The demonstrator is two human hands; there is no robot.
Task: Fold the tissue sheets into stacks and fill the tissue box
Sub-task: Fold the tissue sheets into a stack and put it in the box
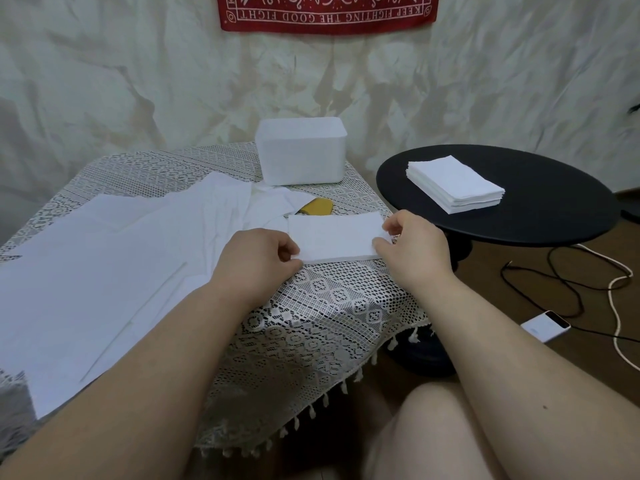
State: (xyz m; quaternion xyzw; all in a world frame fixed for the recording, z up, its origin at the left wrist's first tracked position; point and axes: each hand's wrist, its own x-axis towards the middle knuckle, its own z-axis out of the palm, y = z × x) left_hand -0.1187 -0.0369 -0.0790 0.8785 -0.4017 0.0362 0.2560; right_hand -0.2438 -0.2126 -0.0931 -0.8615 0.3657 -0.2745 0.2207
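Nearest to me, my left hand (258, 254) pinches the near-left corner of the folded tissue (334, 237), fingers curled onto its edge. My right hand (410, 245) has its grip closed on the right short edge of that same tissue, thumb and fingertips nipping the corner. The folded tissue lies flat on the lace-covered tabletop (311, 306), a neat rectangle between my two hands.

Handling judgement: the tissue is very light, soft and limp, with no stiffness of its own. It will sag if lifted by one corner and may tear under a sharp tug. The layers could slide apart or fan open. Best taken at both short ends together, or supported flat from beneath, with gentle pressure only.

Left of the folded tissue, loose unfolded sheets (104, 271) spread across most of the tabletop, overlapping; much folding appears to remain. Just behind the folded tissue, a small yellow object (317, 206) lies partly under the sheets; I cannot tell what it is.

Right of the folded tissue, well apart on a round black side table (554, 220), sits a finished stack (455, 183), squared and several layers deep.

Behind the folded tissue, at the far edge of the tabletop, stands the white tissue box (301, 154). Its contents are not visible.
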